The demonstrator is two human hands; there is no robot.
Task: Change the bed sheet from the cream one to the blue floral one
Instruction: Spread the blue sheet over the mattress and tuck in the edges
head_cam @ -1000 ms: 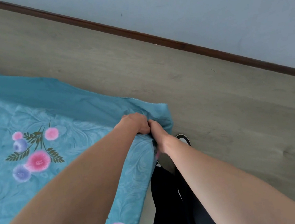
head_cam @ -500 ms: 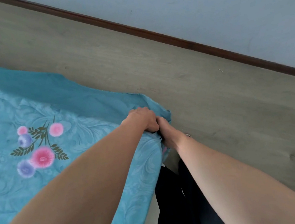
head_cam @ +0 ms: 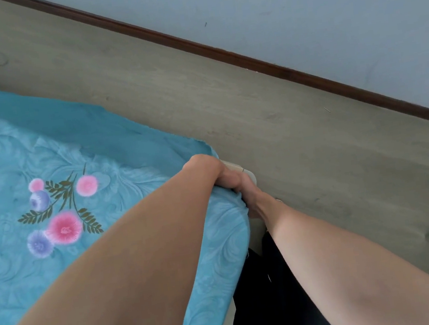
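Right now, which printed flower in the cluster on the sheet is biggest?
The deep pink flower low in the cluster on the sheet. It is larger and darker than the two pale pink ones above, and the other two are purple.

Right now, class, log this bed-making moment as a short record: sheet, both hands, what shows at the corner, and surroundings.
sheet: blue floral sheet spread over the bed, pink and purple flowers printed on it
left hand: grips the sheet at the bed corner, fingers curled
right hand: low at the same corner, touching the left hand; its fingers are hidden, so its grip cannot be told
corner: a pale mattress corner peeks out beyond the sheet edge
surroundings: grey wood-look floor, dark skirting board, pale wall
cream sheet: not in view
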